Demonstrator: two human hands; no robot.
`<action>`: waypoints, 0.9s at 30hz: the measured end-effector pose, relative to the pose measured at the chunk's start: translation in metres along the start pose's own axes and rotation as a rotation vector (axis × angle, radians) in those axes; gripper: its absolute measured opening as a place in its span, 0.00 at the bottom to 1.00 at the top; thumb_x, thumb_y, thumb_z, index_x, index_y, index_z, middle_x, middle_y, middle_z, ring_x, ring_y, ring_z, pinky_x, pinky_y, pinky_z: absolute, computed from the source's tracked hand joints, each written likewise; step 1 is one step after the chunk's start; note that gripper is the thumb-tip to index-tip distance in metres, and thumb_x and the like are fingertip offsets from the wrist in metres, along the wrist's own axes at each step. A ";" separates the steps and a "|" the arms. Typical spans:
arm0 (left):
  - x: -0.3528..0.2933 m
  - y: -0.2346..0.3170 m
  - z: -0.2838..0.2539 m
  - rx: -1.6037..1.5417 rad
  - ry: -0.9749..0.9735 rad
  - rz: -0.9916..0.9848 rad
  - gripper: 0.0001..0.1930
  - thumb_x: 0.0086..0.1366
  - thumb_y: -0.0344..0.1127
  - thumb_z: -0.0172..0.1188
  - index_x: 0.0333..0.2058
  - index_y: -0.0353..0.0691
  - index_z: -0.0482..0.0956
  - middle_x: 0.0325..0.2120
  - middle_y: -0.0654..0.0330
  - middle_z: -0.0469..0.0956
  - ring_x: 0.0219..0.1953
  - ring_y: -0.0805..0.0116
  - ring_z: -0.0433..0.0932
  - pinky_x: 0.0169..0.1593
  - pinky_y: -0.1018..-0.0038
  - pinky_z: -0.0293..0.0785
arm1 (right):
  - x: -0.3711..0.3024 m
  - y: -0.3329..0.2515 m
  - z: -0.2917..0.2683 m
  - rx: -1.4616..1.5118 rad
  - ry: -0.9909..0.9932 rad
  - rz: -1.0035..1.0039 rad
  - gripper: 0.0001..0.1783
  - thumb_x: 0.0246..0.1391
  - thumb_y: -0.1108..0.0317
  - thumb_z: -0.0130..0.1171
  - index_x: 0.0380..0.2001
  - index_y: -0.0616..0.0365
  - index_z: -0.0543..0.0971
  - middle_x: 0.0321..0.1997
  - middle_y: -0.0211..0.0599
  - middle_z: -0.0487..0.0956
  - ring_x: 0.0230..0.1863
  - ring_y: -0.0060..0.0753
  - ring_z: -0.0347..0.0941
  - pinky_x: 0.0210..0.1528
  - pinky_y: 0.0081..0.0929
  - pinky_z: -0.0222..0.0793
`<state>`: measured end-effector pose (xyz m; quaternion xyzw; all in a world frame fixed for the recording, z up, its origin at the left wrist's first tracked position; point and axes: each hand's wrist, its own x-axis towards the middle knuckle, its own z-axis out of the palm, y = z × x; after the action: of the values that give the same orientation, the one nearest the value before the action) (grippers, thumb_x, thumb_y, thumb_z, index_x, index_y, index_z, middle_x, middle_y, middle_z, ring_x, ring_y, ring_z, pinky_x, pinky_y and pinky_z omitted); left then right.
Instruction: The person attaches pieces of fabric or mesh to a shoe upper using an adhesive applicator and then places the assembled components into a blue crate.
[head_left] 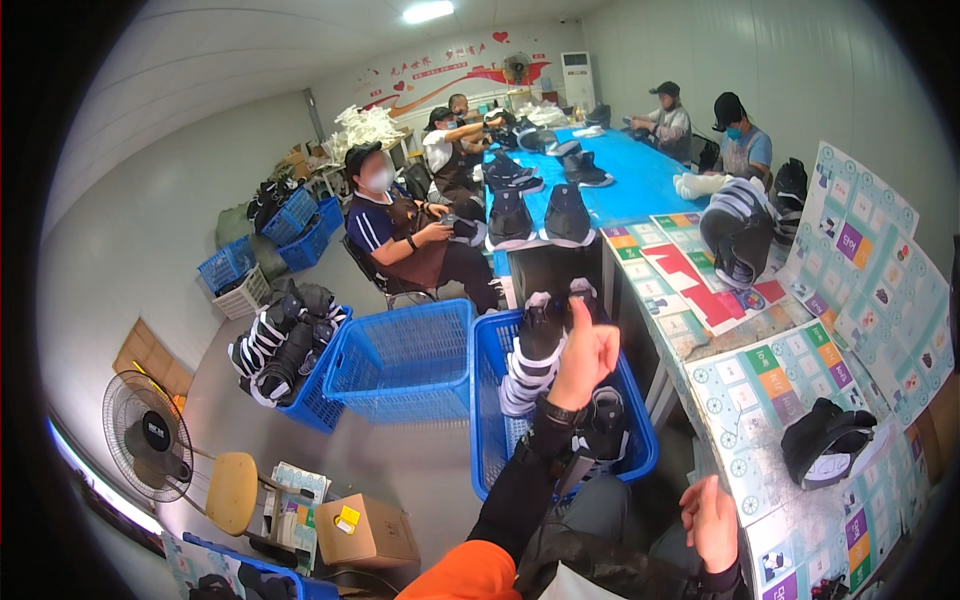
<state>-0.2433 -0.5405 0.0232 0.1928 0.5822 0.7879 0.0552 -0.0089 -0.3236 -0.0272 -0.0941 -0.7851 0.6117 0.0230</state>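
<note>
My left hand (588,352) is raised over a blue plastic basket (645,455), thumb pointing up and fingers curled in, with nothing visible in them. Behind it, black-and-white sneakers (535,350) stand in the basket, partly covered by the hand and wrist. More dark sneakers (604,425) lie in the basket to the right of my forearm. Beside the near table edge, my right hand (710,522) hangs with its fingers loosely bent and apart, holding nothing I can see. On the table to its right sits a black sneaker with a pale sole (828,443).
A second blue basket (400,350) stands left, beside one heaped with sneakers (290,345). Printed sheets (740,400) cover the near table; another sneaker (738,230) stands there. Several people work around the blue-topped table (640,185). A fan (150,435) and cardboard box (367,530) stand lower left.
</note>
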 end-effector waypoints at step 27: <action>-0.130 -0.372 -0.021 1.492 -0.565 -0.424 0.23 0.66 0.53 0.64 0.45 0.37 0.85 0.47 0.45 0.84 0.51 0.44 0.83 0.54 0.54 0.79 | -0.068 0.132 -0.091 -0.146 0.936 -0.008 0.13 0.70 0.63 0.55 0.35 0.64 0.77 0.30 0.39 0.75 0.33 0.34 0.69 0.40 0.37 0.68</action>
<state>-0.1828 -0.4819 -0.3621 0.2558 0.9407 0.0888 0.2044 0.0879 -0.2173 -0.1267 -0.3578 -0.7318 0.4467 0.3700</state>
